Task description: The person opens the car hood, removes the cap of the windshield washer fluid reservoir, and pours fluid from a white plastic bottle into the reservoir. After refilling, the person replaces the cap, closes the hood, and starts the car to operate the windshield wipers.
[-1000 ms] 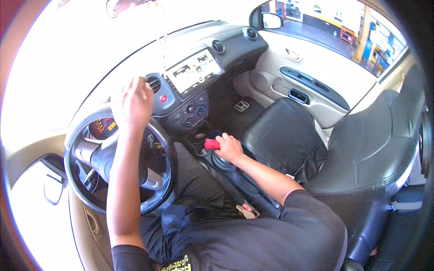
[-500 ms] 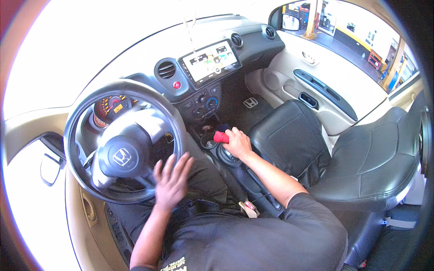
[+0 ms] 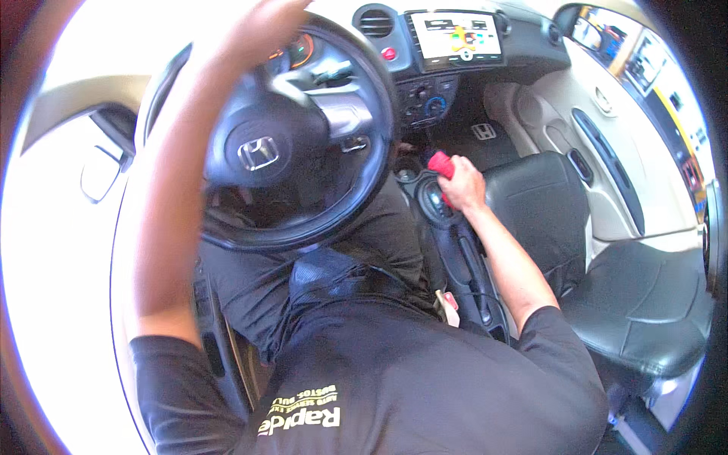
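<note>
My right hand [image 3: 465, 186] is closed around the gear lever, whose top is a bright red knob or wrap [image 3: 441, 164]; the rest of the lever is mostly covered by my fingers. The lever rises from the shifter plate [image 3: 436, 202] on the centre console. My left hand [image 3: 262, 29] is raised over the upper part of the black steering wheel [image 3: 383, 178], near the windscreen. It is blurred and its fingers run past the top edge, so I cannot see whether they touch anything.
Above the console are the lit dashboard screen [image 3: 457, 39], a round air vent [image 3: 374, 22] and climate dials [image 3: 434, 106]. The handbrake [image 3: 472, 262] lies behind the shifter. A black passenger seat [image 3: 644, 307] is at right, and the driver's door mirror [image 3: 100, 174] shows at left.
My left hand has lifted from beside the wheel's lower right rim up and over its top. The view has shifted left and down. My right hand stays on the gear lever.
</note>
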Motion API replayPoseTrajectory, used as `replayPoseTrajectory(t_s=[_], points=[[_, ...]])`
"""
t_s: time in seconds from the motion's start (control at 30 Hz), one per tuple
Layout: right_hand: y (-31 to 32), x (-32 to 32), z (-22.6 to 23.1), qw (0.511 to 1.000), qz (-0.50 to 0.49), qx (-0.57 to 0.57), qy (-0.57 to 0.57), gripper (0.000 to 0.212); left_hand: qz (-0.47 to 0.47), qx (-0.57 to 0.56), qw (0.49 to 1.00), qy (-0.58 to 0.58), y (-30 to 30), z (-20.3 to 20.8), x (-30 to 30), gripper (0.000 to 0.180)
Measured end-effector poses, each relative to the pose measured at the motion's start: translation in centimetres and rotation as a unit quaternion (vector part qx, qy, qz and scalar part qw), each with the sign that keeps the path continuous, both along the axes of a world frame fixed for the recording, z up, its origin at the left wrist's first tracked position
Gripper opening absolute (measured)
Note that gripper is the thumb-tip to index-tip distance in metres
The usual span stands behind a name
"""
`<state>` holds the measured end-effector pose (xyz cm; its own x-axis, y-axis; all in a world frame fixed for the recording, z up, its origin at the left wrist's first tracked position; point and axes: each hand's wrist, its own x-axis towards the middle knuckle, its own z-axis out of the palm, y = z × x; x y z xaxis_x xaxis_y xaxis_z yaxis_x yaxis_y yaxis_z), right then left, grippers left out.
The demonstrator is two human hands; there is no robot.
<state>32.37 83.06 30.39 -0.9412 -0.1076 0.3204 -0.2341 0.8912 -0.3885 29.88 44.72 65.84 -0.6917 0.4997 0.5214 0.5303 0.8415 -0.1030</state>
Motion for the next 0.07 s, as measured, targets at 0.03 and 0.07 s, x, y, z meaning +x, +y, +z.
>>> replayPoseTrajectory(t_s=[0.03, 0.07], points=[[0.0, 0.0, 0.2, 1.0, -0.002, -0.001, -0.008, 0.039, 0.104, -0.139, 0.971, 0.164, 5.6, -2.1, 2.5, 0.023], [0.1, 0.1, 0.1, 1.0, 0.001, -0.01, -0.012, 0.038, 0.108, -0.136, 0.973, 0.152, 5.2, -3.2, 2.8, 0.023]])
